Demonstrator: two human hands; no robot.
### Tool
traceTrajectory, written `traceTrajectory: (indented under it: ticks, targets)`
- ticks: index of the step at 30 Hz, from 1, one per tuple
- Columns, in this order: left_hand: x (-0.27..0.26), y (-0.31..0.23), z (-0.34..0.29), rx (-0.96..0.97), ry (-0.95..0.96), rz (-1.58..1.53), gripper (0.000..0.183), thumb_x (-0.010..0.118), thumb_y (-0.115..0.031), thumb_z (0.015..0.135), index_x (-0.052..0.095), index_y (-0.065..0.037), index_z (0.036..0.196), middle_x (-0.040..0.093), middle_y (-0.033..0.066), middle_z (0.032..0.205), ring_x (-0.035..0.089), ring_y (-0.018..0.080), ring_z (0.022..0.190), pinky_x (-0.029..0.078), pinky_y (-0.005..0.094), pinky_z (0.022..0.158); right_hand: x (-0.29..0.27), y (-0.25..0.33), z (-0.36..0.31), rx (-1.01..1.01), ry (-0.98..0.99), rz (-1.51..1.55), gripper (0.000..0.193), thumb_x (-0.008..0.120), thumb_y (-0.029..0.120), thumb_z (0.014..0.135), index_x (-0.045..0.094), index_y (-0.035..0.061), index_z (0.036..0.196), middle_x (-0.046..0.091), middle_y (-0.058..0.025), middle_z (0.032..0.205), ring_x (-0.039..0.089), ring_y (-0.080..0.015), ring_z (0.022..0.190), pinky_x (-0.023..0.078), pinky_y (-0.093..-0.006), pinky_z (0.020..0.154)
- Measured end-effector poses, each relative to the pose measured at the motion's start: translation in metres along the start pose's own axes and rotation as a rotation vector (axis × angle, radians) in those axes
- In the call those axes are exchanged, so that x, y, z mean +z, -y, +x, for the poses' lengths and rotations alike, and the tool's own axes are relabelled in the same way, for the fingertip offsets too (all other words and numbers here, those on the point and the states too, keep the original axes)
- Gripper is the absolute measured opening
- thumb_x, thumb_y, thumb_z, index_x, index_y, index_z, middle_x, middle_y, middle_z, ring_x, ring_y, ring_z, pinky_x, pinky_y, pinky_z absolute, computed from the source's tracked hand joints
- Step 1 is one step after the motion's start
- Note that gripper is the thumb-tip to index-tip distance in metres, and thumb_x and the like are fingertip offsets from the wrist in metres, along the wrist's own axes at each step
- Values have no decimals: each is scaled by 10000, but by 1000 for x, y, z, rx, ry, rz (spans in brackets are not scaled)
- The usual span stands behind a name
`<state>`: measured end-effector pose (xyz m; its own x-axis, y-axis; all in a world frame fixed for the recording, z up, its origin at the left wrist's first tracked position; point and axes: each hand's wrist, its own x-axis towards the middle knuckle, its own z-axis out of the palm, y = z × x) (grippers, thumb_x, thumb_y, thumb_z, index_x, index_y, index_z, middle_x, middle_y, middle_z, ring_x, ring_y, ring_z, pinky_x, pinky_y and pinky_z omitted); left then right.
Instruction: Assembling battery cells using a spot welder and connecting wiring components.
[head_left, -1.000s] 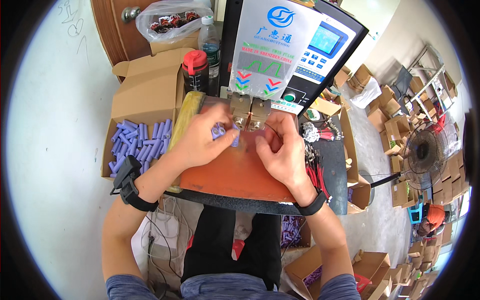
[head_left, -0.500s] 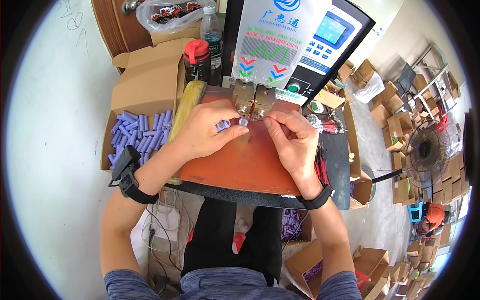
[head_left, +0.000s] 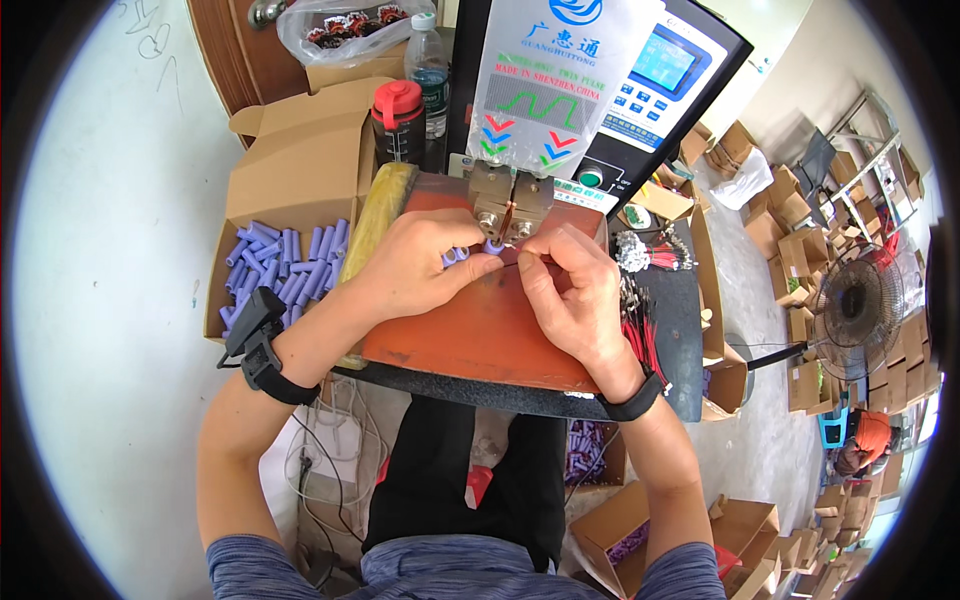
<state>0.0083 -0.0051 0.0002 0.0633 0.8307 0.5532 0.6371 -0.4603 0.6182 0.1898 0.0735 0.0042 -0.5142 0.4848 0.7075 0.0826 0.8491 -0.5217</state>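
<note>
My left hand (head_left: 415,265) is closed around several purple cylindrical battery cells (head_left: 455,256), their ends showing between thumb and fingers. One more purple cell (head_left: 493,246) stands out past the fingertips, right beneath the metal electrode heads (head_left: 510,205) of a spot welder (head_left: 540,110). My right hand (head_left: 575,285) pinches something thin beside that cell, with thumb and forefinger together. A short dark line like a wire shows at the pinch, but its kind is too small to make out. Both hands are over an orange-brown work mat (head_left: 470,340).
A cardboard box of purple cells (head_left: 290,262) stands left, beside a yellow wrapped bundle (head_left: 375,225). Behind it are a red-lidded bottle (head_left: 398,120) and a clear water bottle (head_left: 428,75). Red and black wire leads (head_left: 640,325) lie at the right table edge. A fan (head_left: 850,300) stands farther right.
My right hand has moved slightly left and down, its fingertips closer to the cell under the electrodes. My left hand keeps its hold and has shifted slightly right with the cells.
</note>
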Motion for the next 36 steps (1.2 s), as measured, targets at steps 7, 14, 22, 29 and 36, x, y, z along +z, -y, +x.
traceTrajectory:
  ticks: [7,14,22,29,36]
  targets:
    - [1,2,0,0,3,-4,192,680,-197,818,623,-14,811,578,152,729,555,348,661,421,403,574,2,2,1,9,43,-5,39,635,45,743,603,43,766,588,-95,685,584,-288,628,452,-368,585]
    - [1,2,0,-5,5,6,185,674,-199,821,632,-19,830,584,152,724,559,350,665,423,408,575,4,2,2,23,45,20,36,634,48,746,602,37,759,584,-96,676,578,-286,613,448,-369,578]
    - [-2,2,0,-45,70,45,177,677,-119,826,661,-2,957,661,138,804,636,233,706,479,316,644,4,3,3,33,48,5,48,639,64,762,599,37,757,577,-105,658,571,-286,592,443,-370,561]
    - [2,3,2,-24,-10,4,183,666,-202,827,658,-24,865,621,156,732,595,335,658,446,387,581,3,2,3,58,54,49,52,651,64,786,605,40,779,591,-100,681,584,-262,592,456,-351,534]
    - [1,2,-1,-67,21,-21,179,661,-192,832,659,-20,882,636,152,752,597,324,650,451,381,585,5,3,-1,64,44,91,54,659,48,788,611,26,800,596,-105,698,588,-254,587,468,-341,532]
